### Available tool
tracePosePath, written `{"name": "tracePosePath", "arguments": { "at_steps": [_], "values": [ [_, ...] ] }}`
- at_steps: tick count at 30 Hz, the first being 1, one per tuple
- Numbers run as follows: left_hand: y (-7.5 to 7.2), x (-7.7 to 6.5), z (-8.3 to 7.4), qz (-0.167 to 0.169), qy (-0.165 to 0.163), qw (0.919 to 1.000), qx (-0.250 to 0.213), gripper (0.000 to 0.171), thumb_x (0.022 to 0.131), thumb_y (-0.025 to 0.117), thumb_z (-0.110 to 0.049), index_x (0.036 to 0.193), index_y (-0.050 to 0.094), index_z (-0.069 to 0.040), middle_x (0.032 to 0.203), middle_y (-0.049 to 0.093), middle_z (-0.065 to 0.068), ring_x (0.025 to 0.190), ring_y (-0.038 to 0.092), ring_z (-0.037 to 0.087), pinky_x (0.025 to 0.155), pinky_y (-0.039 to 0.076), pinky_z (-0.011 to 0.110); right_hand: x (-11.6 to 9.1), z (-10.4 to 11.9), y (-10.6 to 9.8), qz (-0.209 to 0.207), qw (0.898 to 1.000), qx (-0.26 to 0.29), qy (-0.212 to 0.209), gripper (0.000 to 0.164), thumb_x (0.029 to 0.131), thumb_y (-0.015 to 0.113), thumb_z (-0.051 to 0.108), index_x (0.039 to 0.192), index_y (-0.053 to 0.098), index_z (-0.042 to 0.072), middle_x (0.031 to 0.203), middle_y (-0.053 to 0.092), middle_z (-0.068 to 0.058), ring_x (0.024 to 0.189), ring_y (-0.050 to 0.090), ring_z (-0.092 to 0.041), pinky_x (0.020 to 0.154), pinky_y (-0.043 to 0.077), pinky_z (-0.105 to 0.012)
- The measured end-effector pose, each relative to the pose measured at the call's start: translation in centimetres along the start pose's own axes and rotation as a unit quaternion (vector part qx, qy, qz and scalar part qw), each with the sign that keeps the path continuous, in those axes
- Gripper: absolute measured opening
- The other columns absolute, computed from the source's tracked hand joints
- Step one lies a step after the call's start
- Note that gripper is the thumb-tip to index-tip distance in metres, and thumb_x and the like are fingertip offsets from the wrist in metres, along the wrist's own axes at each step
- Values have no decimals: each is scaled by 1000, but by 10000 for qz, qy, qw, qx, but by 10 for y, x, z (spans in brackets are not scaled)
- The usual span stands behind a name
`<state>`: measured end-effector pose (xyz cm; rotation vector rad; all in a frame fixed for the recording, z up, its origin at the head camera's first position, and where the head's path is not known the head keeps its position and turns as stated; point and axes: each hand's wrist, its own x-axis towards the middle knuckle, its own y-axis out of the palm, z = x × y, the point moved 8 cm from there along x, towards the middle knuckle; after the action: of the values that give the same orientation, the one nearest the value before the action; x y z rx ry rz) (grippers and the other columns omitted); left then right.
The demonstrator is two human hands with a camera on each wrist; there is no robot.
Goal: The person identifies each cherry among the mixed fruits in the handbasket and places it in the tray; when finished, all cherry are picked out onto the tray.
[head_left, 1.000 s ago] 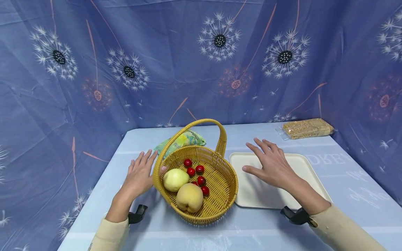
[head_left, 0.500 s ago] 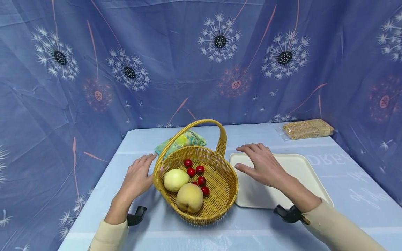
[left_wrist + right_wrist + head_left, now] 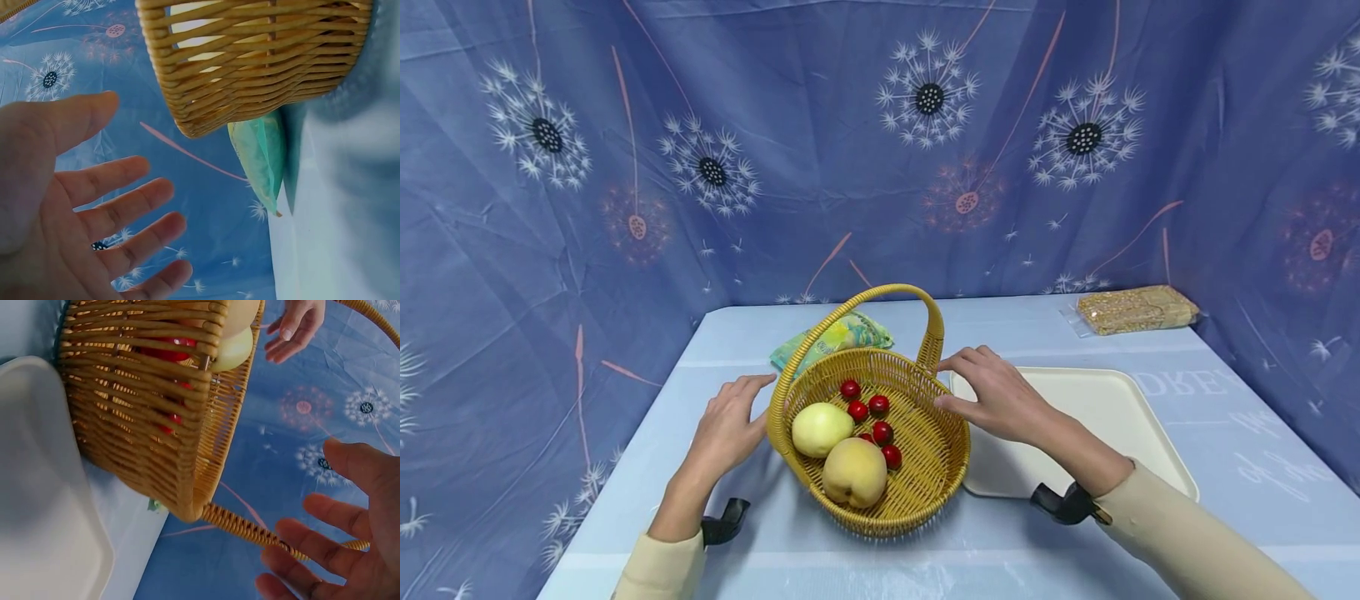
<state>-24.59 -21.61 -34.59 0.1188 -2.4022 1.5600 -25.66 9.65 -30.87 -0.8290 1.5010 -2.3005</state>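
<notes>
Yellow wicker basket (image 3: 930,454) of fruit (image 3: 854,473) between left grip (image 3: 727,427) and right grip (image 3: 1002,400)

L sleeve (image 3: 661,567) & R sleeve (image 3: 1195,533): both beige, long, approx. wrist-length. L wristband (image 3: 725,522): blk, w/ curved tab sticking out. R wristband (image 3: 1063,504): same, plus sm. brassy bit (image 3: 1102,514) nr. sleeve edge.

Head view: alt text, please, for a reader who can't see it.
A wicker basket sits on a pale blue table between a person's left hand and right hand, neither gripping it. It holds two large pale fruits and several small red fruits. A green packet lies behind, a white tray at right.
</notes>
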Motion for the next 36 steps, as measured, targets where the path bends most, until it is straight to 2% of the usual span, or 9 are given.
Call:
{"name": "tracePosePath", "arguments": {
  "at_steps": [7, 13, 18, 23, 31, 36],
  "values": [
    [1, -2, 2, -11, 38, 9984, -569, 41, 88, 62, -25, 126, 59, -9, 130, 57, 13, 117, 46, 32, 94, 39, 53, 10, 9, 13, 279, 9985, 309, -347, 37, 86, 68, 36, 117, 63, 17, 114, 65, -4, 100, 56, -20, 81, 45, -41],
    [5, -5, 2, 169, 115, 9953, -947, 42, 86, 65, -21, 125, 58, -6, 130, 55, 15, 119, 43, 32, 95, 38, 54, 17, 16, 26, 637, 9947, 418, -689, 35, 86, 67, 33, 118, 64, 17, 113, 65, -1, 100, 57, -18, 83, 46, -37],
    [8, -7, 3, 325, 182, 9932, -1100, 45, 86, 67, -22, 127, 57, -7, 134, 52, 15, 121, 41, 33, 97, 37, 57, 21, 20, 38, 1117, 9887, 626, -785, 36, 87, 67, 31, 119, 63, 16, 117, 64, 0, 111, 57, -19, 94, 46, -42],
    [12, -10, 4, 476, 195, 9912, -1222, 45, 86, 67, -24, 127, 58, -6, 138, 50, 15, 123, 39, 33, 98, 36, 59, 21, 23, 49, 1580, 9810, 741, -851, 38, 88, 65, 35, 121, 62, 17, 120, 63, 0, 114, 56, -19, 96, 45, -43],
    [18, -16, 4, 697, 306, 9875, -1380, 51, 85, 69, -28, 130, 56, -8, 142, 46, 14, 129, 34, 34, 101, 32, 63, 23, 27, 61, 1907, 9741, 638, -1034, 38, 86, 67, 31, 121, 62, 16, 122, 62, 1, 120, 53, -21, 102, 42, -44],
    [22, -19, 4, 918, 351, 9829, -1558, 56, 85, 69, -31, 134, 53, -10, 145, 41, 15, 133, 29, 36, 102, 29, 66, 24, 29, 71, 2109, 9685, 673, -1139, 39, 87, 67, 30, 122, 62, 15, 123, 61, 3, 117, 55, -17, 101, 42, -42]
  ]
}}
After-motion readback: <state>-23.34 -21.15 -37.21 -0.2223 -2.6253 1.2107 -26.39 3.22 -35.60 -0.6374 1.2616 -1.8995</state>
